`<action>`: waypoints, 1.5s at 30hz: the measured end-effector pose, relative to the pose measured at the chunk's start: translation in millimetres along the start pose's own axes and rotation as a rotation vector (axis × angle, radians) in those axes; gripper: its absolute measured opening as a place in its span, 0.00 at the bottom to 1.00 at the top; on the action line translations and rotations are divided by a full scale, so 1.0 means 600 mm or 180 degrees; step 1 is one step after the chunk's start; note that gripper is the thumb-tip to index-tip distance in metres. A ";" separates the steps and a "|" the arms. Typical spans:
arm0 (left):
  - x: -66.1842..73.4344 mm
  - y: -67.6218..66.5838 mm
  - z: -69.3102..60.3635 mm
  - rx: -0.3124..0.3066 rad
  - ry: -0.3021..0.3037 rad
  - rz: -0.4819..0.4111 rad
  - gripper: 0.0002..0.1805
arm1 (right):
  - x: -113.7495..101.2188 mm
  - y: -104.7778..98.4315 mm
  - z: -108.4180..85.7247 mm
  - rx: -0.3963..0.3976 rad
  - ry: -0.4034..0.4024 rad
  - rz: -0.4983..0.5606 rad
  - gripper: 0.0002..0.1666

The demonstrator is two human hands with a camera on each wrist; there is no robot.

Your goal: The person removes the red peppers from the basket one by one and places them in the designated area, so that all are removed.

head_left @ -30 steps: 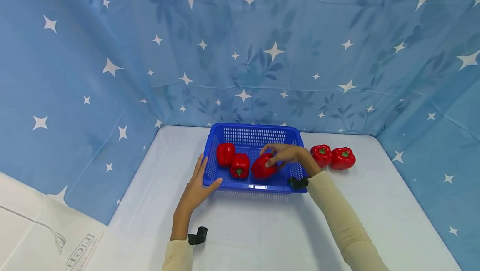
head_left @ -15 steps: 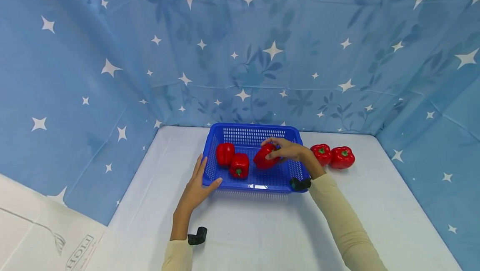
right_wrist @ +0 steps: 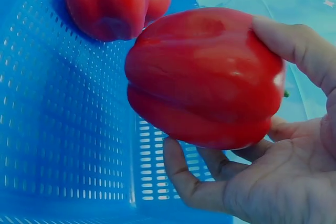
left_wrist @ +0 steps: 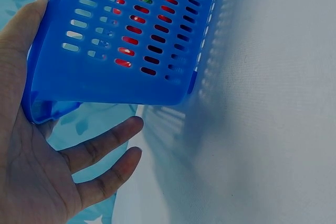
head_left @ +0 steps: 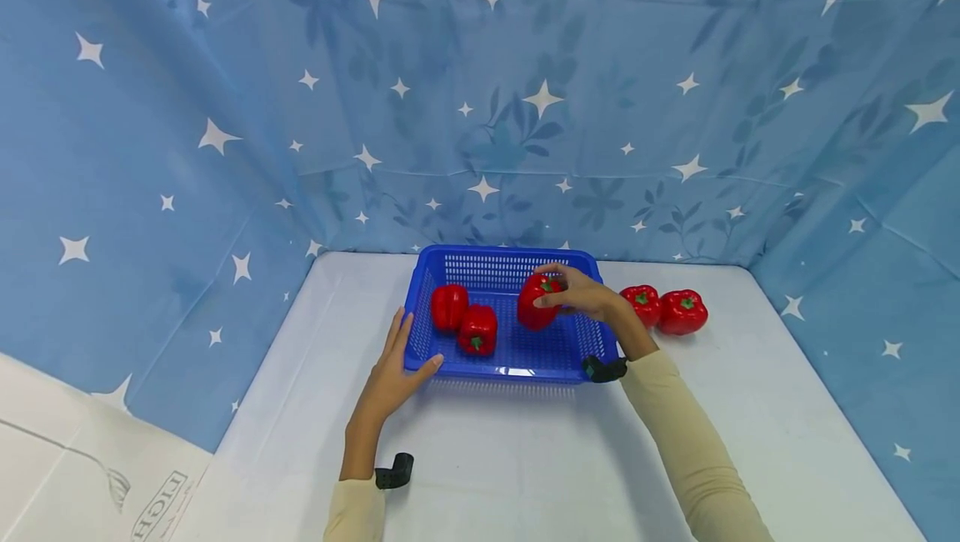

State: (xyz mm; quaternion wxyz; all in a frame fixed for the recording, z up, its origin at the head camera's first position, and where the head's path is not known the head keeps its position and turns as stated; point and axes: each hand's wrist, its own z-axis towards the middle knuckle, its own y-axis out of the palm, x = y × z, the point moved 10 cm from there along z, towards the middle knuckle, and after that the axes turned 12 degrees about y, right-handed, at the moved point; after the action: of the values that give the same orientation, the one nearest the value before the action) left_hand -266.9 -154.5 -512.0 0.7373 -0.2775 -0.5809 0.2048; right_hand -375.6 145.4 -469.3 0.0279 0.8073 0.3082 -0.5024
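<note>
In the head view, my right hand (head_left: 581, 292) grips a red bell pepper (head_left: 535, 308) over the right half of a blue plastic basket (head_left: 510, 373). Thumb and fingers hold the pepper (right_wrist: 205, 77) near its stem end, as the right wrist view shows. Two more red bell peppers, one (head_left: 449, 308) behind the other (head_left: 477, 331), lie in the basket's left half. My left hand (head_left: 390, 379) rests at the basket's front left corner with fingers spread. Its thumb (left_wrist: 26, 22) touches the rim in the left wrist view, while two fingers stand apart from the wall.
Two red bell peppers, one (head_left: 642, 303) beside the other (head_left: 682, 313), lie on the white table (head_left: 495, 459) right of the basket. A blue star-patterned curtain (head_left: 480, 142) stands behind and on both sides.
My right hand has moved the held bell pepper up in the view and slightly right, away from the two in the basket, and its stem end has turned upward. My left hand stays put.
</note>
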 end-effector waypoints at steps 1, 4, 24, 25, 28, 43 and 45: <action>0.000 0.000 0.000 -0.0002 -0.0006 -0.0007 0.55 | 0.001 -0.001 0.000 0.0020 0.0001 0.0033 0.46; 0.000 0.000 -0.001 -0.0009 -0.0009 -0.0006 0.55 | 0.002 -0.004 0.000 0.0055 -0.0021 0.0089 0.44; 0.001 0.001 -0.001 -0.0001 0.0008 -0.0012 0.55 | 0.000 -0.002 -0.005 -0.0040 -0.0306 0.0308 0.36; 0.001 0.001 -0.001 0.0001 0.0009 -0.0014 0.55 | 0.000 -0.003 -0.005 -0.0025 -0.0314 0.0294 0.36; 0.002 0.001 0.000 0.0011 0.0018 -0.0014 0.55 | -0.002 -0.006 -0.005 0.0037 -0.0355 0.0274 0.36; 0.003 0.000 0.002 0.0020 0.0042 -0.0016 0.55 | -0.011 -0.036 -0.017 0.0458 -0.0487 0.0675 0.42; 0.003 0.000 0.001 0.0027 0.0046 -0.0025 0.55 | -0.010 -0.040 -0.018 0.0532 -0.0466 0.0728 0.41</action>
State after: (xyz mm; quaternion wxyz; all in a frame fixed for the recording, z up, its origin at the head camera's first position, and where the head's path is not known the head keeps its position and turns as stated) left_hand -267.3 -153.3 -510.5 0.7434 -0.2735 -0.5758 0.2024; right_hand -381.5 165.8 -453.0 0.0401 0.7979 0.1685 -0.5774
